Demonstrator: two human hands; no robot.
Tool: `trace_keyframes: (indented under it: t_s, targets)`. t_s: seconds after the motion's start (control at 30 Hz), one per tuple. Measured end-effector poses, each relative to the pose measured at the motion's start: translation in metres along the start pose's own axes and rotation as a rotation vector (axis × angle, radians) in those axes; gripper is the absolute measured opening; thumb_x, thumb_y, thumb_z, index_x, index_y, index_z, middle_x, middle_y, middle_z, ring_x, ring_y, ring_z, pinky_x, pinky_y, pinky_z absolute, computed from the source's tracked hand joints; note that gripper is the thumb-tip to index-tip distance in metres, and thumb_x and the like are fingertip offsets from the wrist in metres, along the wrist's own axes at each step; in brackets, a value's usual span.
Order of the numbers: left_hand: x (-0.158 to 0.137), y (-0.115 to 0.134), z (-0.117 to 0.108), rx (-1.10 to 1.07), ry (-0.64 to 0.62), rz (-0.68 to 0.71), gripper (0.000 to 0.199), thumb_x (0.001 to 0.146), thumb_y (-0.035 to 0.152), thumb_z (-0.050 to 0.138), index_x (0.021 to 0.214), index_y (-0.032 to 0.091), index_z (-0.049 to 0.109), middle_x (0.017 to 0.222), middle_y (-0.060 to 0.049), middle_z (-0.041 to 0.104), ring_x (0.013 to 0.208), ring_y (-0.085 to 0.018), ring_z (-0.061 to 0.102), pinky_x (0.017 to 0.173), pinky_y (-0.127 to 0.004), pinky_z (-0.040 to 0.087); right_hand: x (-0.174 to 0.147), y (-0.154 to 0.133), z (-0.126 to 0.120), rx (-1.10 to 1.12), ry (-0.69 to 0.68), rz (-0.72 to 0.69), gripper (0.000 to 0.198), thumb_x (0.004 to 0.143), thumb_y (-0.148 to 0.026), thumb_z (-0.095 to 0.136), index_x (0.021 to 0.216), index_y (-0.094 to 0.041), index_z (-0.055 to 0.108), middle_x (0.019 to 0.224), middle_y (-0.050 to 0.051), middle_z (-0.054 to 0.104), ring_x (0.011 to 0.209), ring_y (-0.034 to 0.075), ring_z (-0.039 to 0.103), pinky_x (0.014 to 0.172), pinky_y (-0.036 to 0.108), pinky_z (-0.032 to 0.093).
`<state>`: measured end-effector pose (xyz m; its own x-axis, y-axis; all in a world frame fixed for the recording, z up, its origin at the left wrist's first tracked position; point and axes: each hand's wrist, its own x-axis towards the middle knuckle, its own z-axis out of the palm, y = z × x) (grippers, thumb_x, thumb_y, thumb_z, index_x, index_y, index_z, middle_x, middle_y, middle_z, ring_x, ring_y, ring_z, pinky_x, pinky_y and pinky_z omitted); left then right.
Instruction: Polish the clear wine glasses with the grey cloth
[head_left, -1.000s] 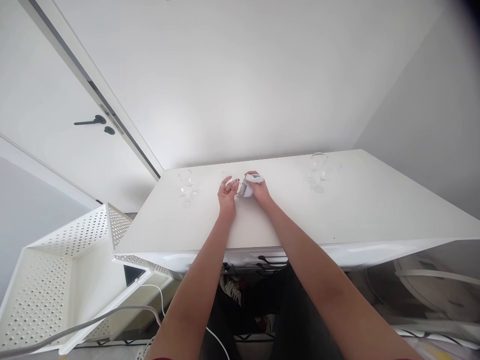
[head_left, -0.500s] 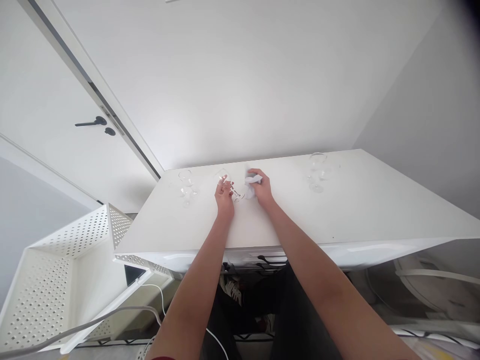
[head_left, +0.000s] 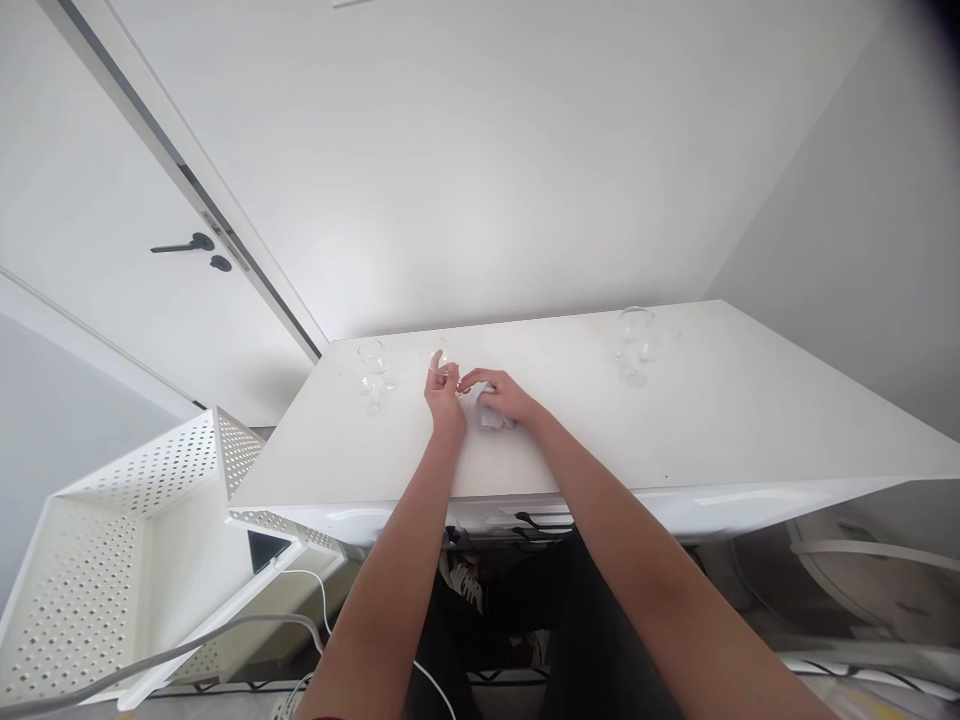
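Observation:
My left hand (head_left: 445, 388) is closed round a clear wine glass (head_left: 439, 350), which lies tilted with its bowl toward the wall. The glass's foot end is mostly hidden behind my fingers. My right hand (head_left: 504, 392) grips a crumpled white cloth (head_left: 495, 414), its fingertips reaching to the stem end of the glass beside my left hand. Further left on the white cabinet top (head_left: 555, 450) stands a second wine glass (head_left: 373, 375). To the right stands another clear wine glass (head_left: 636, 345).
The wall (head_left: 510, 150) rises directly behind the cabinet top. A white perforated cart (head_left: 82, 590) stands at the lower left, with a grey cable (head_left: 217, 628) running across it. A door with a black handle (head_left: 180, 245) is at the upper left.
My right hand has moved left and slightly toward me with the cloth, reaching the stem end of the glass. The glass in my left hand has shifted slightly left.

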<state>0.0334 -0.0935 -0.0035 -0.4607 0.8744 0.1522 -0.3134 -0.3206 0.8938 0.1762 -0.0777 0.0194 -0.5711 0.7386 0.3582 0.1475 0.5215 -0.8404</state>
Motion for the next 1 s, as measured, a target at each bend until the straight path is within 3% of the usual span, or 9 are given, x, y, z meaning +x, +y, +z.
trace_keyframes:
  t_s: [0.17,0.3,0.47,0.63,0.83,1.0]
  targets:
    - [-0.005,0.005,0.004,0.046,-0.059,0.001,0.066,0.075,0.045,0.084,0.137,0.035,0.064,0.099,-0.001,0.06,0.083,-0.012,0.057,0.075,-0.026,0.049,-0.005,-0.01,0.016,-0.509,-0.071,0.047,0.048,0.078,-0.014,0.054,0.118,-0.03,0.075,0.13,-0.001,0.071,0.098,0.022,0.069,0.082,0.03,0.049]
    - [-0.007,0.006,0.005,0.091,-0.046,-0.018,0.068,0.074,0.041,0.085,0.138,0.037,0.063,0.102,-0.002,0.06,0.084,-0.012,0.057,0.076,-0.027,0.05,-0.004,-0.014,0.023,-0.684,-0.097,0.102,0.045,0.081,-0.019,0.057,0.12,-0.033,0.074,0.128,-0.003,0.072,0.082,0.019,0.069,0.067,0.028,0.044]
    - [-0.005,0.003,0.004,0.183,-0.018,0.039,0.062,0.074,0.04,0.085,0.133,0.038,0.067,0.107,-0.003,0.062,0.1,-0.017,0.059,0.084,-0.029,0.05,-0.003,-0.013,0.027,-0.818,-0.072,0.151,0.035,0.086,-0.026,0.056,0.115,-0.03,0.075,0.14,-0.001,0.066,0.077,0.018,0.069,0.06,0.028,0.039]
    - [-0.003,0.001,0.004,0.294,-0.012,0.039,0.057,0.072,0.04,0.087,0.126,0.035,0.071,0.108,-0.004,0.066,0.103,-0.019,0.057,0.087,-0.032,0.047,-0.002,-0.009,0.037,-0.919,-0.084,0.227,0.027,0.087,-0.027,0.056,0.103,-0.021,0.077,0.122,0.007,0.073,0.072,0.019,0.069,0.058,0.03,0.039]
    - [-0.001,-0.002,0.002,0.276,-0.024,0.025,0.059,0.069,0.038,0.089,0.125,0.033,0.071,0.107,-0.004,0.069,0.097,-0.02,0.057,0.091,-0.035,0.045,0.0,-0.01,0.044,-0.915,-0.092,0.291,0.026,0.09,-0.024,0.054,0.103,-0.018,0.076,0.107,0.012,0.076,0.078,0.022,0.071,0.064,0.029,0.043]
    - [0.0,-0.004,0.002,0.355,-0.055,0.026,0.059,0.075,0.043,0.085,0.13,0.034,0.068,0.113,-0.005,0.069,0.097,-0.02,0.056,0.093,-0.037,0.044,0.0,-0.011,0.046,-0.924,-0.079,0.338,0.028,0.093,-0.024,0.052,0.106,-0.017,0.075,0.106,0.015,0.076,0.079,0.024,0.072,0.068,0.031,0.048]
